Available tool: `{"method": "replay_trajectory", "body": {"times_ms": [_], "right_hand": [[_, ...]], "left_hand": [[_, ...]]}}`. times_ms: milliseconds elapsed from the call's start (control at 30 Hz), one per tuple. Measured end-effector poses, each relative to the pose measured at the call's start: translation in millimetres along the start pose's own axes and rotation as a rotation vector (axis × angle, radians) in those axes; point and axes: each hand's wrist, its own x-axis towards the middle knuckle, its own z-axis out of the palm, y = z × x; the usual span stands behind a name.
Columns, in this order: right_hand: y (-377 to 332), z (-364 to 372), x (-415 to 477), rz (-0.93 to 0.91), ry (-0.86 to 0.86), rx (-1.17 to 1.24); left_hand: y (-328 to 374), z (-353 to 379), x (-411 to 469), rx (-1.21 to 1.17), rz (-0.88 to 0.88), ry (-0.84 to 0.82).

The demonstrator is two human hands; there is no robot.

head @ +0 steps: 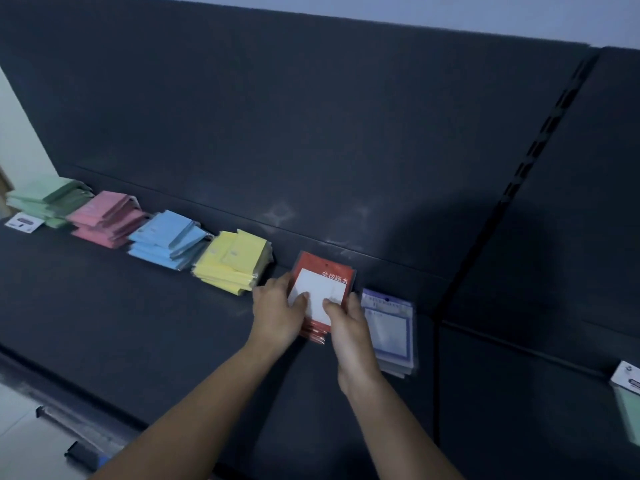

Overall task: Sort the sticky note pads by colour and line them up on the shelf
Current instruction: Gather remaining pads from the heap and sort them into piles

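The left hand [277, 308] and right hand [349, 336] cover the red pads' [323, 282] lower half. At three o'clock, a green pack [631, 398] is cut off by the edge; its print is unreadable.

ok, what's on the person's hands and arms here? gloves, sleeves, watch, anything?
Nothing is worn. The left hand and right hand are bare, with no gloves and no rings that show. Both forearms are bare from the wrist to the bottom edge of the picture: no sleeves, watch or bands in view. The picture is dim and slightly blurred, so fine marks cannot be told.
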Motion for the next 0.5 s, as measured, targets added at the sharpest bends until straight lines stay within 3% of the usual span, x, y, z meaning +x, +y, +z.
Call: {"method": "replay_trajectory", "body": {"times_ms": [67,200,500], "right_hand": [[4.2,4.3,6.2,0.007,0.008,-0.052],[9.5,13.4,18.1,0.043,0.054,-0.135],[13.6,30.8,19.4,-0.002,0.100,-0.154]], "left_hand": [[-7.4,3.5,5.9,0.174,-0.002,0.016],[-12.8,4.6,15.4,-0.056,0.004,-0.069],[-24.8,-5.6,24.0,-0.078,0.036,-0.141]]}}
